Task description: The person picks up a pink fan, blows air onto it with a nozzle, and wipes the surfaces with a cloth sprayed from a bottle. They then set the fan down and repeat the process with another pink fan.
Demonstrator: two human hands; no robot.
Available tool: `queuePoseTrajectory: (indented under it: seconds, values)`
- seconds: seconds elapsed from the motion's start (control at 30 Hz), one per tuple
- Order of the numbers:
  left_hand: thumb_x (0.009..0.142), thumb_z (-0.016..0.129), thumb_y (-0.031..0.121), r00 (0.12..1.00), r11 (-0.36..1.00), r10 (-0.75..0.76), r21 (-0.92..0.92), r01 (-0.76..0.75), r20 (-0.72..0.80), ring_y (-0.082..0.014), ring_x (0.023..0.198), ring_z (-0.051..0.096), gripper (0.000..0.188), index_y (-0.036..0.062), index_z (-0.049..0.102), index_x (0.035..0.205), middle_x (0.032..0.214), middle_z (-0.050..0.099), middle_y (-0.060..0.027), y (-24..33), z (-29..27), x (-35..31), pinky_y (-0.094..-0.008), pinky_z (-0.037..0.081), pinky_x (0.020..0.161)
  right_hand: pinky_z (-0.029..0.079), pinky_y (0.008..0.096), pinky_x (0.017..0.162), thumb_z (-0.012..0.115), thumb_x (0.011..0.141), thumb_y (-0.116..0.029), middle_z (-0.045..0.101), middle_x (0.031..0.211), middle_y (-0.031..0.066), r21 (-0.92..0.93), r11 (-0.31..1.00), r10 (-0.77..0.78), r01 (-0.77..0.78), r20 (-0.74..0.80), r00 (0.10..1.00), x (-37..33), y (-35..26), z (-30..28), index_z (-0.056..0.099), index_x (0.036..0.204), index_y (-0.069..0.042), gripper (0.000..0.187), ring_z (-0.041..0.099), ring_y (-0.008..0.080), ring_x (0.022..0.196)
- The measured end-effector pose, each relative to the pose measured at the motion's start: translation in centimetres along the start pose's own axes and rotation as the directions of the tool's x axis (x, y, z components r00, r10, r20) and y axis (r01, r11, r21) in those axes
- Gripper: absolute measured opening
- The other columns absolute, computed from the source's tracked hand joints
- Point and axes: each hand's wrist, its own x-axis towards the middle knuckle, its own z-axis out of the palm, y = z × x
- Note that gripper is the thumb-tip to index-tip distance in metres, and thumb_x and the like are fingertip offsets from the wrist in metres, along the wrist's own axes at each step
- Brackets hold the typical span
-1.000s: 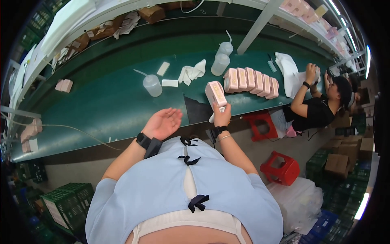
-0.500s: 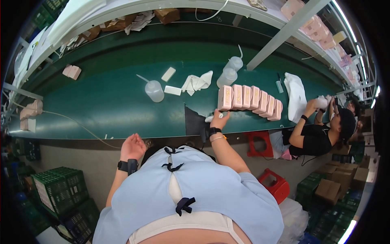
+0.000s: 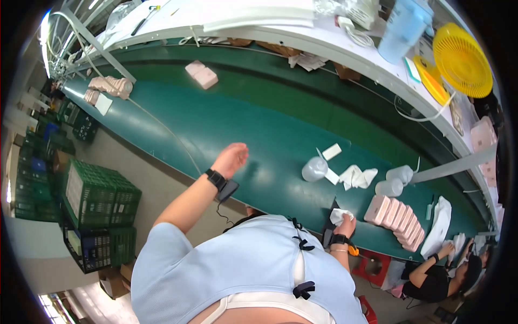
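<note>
My right hand is closed on a crumpled white cloth, low over the table's near edge beside a black mat. Just right of it stands a row of several pink box-shaped items. My left hand reaches over the green tabletop, fingers loosely bent and apart from the thumb, with nothing in it. Farther off lie two pink pieces side by side, the nearest goods ahead of that hand.
Between my hands and beyond are a squeeze bottle, a white block and another white cloth. Two more bottles stand behind the pink row. A cable crosses the left side. A co-worker sits at right.
My view has swung to the left, so the table's left end shows more. My left hand has gone from the near edge out over the tabletop. The right still holds the cloth.
</note>
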Motion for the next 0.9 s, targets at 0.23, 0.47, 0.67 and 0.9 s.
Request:
queuePoseTrajectory:
  seconds: [0.23, 0.47, 0.67, 0.9]
  values:
    - [0.077, 0.076, 0.025, 0.793, 0.455, 0.599, 0.862, -0.224, -0.11, -0.0276, 0.096, 0.063, 0.041, -0.0017, 0.06, 0.105, 0.102, 0.066, -0.0151, 10.6, -12.0, 20.5, -0.0356, 0.05, 0.084, 0.051, 0.0342, 0.07, 0.066, 0.082, -0.009, 0.065, 0.095, 0.0102, -0.09, 0.991, 0.091, -0.1, -0.095, 0.991, -5.7, 3.1, 3.5, 0.059, 0.102, 0.001, 0.024, 0.064, 0.0221, 0.082]
    - [0.068, 0.082, 0.038, 0.614, 0.512, 0.696, 0.856, -0.063, -0.371, -0.038, 0.103, 0.063, 0.066, -0.01, 0.06, 0.108, 0.107, 0.065, -0.0266, 17.8, -12.5, 33.8, -0.0417, 0.048, 0.092, 0.053, 0.0375, 0.074, 0.065, 0.083, -0.006, 0.064, 0.096, 0.0115, -0.108, 0.987, 0.081, -0.116, -0.287, 0.954, -13.2, 2.6, 0.3, 0.056, 0.103, 0.002, 0.024, 0.064, 0.0241, 0.082]
    - [0.065, 0.081, 0.047, 0.664, 0.792, 0.464, 0.611, -0.014, -0.586, -0.0371, 0.116, 0.056, 0.078, -0.0084, 0.058, 0.116, 0.12, 0.059, -0.0271, 22.6, -21.0, 40.7, -0.0433, 0.046, 0.096, 0.053, 0.0376, 0.075, 0.063, 0.083, -0.004, 0.065, 0.097, 0.012, -0.128, 0.976, 0.125, -0.176, -0.332, 0.935, -15.4, 3.6, 1.0, 0.056, 0.103, 0.002, 0.023, 0.064, 0.0245, 0.084]
    - [0.067, 0.081, 0.048, 0.6, 0.15, 0.756, 0.962, 0.228, -0.26, -0.0359, 0.133, 0.036, 0.085, 0.0045, 0.048, 0.131, 0.143, 0.039, -0.0172, 21.7, -7.8, 36.0, -0.0567, 0.039, 0.098, 0.053, 0.0375, 0.076, 0.063, 0.081, -0.002, 0.065, 0.097, 0.0123, -0.147, 0.978, 0.078, -0.146, -0.394, 0.916, -17.3, 2.9, 0.2, 0.057, 0.105, 0.003, 0.025, 0.065, 0.0247, 0.085]
